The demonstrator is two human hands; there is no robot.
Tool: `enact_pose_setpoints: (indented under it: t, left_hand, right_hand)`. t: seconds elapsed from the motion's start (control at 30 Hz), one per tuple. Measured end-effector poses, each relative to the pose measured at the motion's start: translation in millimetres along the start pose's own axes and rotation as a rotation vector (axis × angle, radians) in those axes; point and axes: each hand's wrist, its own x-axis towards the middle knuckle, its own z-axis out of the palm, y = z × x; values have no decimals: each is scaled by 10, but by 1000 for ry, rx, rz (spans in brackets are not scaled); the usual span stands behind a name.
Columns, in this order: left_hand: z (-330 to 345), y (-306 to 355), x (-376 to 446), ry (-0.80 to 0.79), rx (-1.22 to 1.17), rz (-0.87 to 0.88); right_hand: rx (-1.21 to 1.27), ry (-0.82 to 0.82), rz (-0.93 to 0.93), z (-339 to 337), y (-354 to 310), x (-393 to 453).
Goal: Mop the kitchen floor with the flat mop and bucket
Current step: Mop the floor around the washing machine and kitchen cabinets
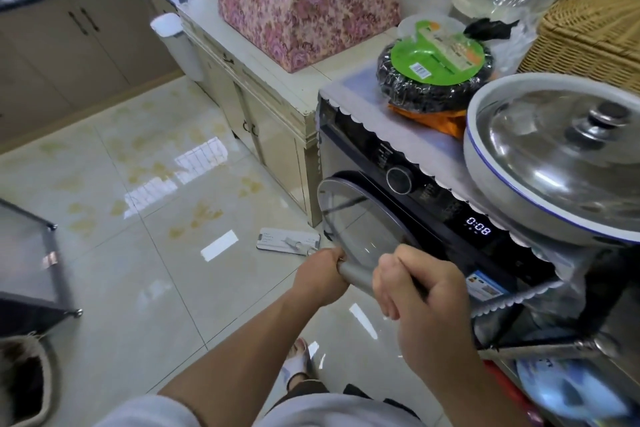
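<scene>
Now, by size:
Washer [398, 180]: display [478, 226] reads 0:08.
Left hand [320, 276]: curled round the pole [356, 279].
Right hand [424, 302]: curled round it too, nearer the camera.
Mop head [287, 242]: flat on the floor [121, 253], by the washer.

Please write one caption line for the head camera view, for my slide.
Both hands, left hand and right hand, grip the mop handle, pushing the flat mop head beside the washing machine.

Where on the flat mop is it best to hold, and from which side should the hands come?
On the grey handle, not the flat mop head lying on the floor. The handle slants up toward the person, so both hands wrap it from above: left hand lower, right hand higher.
</scene>
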Motion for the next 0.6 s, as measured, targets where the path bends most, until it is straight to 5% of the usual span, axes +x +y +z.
enact_pose_setpoints:
  t: [0.33,0.4,0.5,0.6]
  left_hand:
    - [-292,494,-385,-570,58,343]
    - [-209,511,-435,-444,31,353]
    - [103,503,-603,8,-163,248]
    - [423,476,-710,208,-388,46]
  right_hand:
    - [102,-481,-210,-590,-680,-99]
    - [104,-340,-273,-520,-657,-192]
    - [174,-109,-302,-399,-551,-282]
    - [143,-76,-289,-214,-448,-269]
